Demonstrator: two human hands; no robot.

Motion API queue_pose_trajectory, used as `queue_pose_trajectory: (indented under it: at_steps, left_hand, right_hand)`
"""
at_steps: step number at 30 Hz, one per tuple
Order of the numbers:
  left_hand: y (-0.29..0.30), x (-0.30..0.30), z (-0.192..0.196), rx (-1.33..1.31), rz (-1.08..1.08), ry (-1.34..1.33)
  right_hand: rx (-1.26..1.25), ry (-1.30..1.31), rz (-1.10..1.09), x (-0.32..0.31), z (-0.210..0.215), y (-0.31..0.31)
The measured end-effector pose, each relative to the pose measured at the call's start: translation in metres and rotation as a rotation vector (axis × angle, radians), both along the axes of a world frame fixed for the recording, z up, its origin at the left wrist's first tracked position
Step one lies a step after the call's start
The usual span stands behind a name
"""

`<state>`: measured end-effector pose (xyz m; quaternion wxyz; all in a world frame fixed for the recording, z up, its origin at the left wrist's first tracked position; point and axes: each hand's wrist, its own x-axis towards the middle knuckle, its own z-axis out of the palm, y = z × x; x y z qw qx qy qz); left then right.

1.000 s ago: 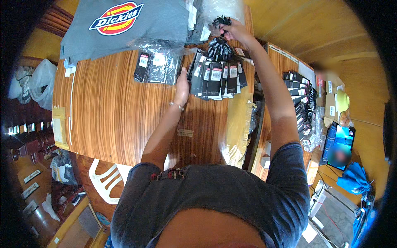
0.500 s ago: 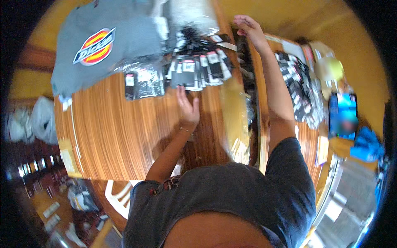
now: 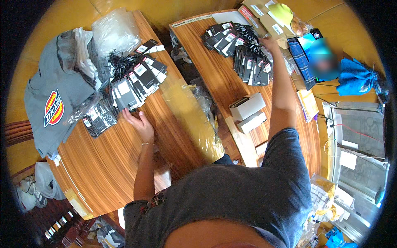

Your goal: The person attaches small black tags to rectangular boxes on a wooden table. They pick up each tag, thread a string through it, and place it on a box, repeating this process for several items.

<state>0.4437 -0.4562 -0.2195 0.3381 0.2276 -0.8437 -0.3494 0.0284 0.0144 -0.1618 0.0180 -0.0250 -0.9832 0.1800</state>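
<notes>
Note left hand (image 3: 142, 127) spread beside black hang tags (image 3: 140, 76), left of centre. Find right hand (image 3: 271, 43) at tag bundles (image 3: 250, 68), upper right; cannot tell whether pinching. Judge as tag handling; next, likely calls for gripping cords (image 3: 248, 32) securely.

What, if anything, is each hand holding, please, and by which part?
The left hand holds nothing. The right hand is at black cords of rectangular black cardboard tags; any grip is unclear.

Left hand (image 3: 141, 128) placed by black tags (image 3: 127, 94), frame left; right hand (image 3: 271, 43) positioned at tag bundles (image 3: 249, 69), upper right.
</notes>
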Motion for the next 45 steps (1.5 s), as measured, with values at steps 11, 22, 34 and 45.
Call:
queue_pose_trajectory:
  at_steps: [11, 22, 34, 45]
  left_hand:
    - [0.008, -0.003, 0.008, 0.002, -0.037, -0.079]
    - [0.006, 0.001, 0.001, -0.032, -0.057, -0.018]
    - [0.005, 0.009, 0.032, 0.171, -0.085, 0.368]
    - [-0.010, 0.052, 0.141, 0.627, -0.954, 0.113]
  right_hand:
    - [-0.035, 0.123, 0.111, -0.005, -0.030, -0.015]
    - [-0.795, 0.302, 0.162, 0.090, 0.065, -0.029]
    - [-1.036, 0.472, 0.521, 0.192, 0.241, -0.117]
    - [-1.212, 0.050, 0.633, 0.365, 0.193, -0.284]
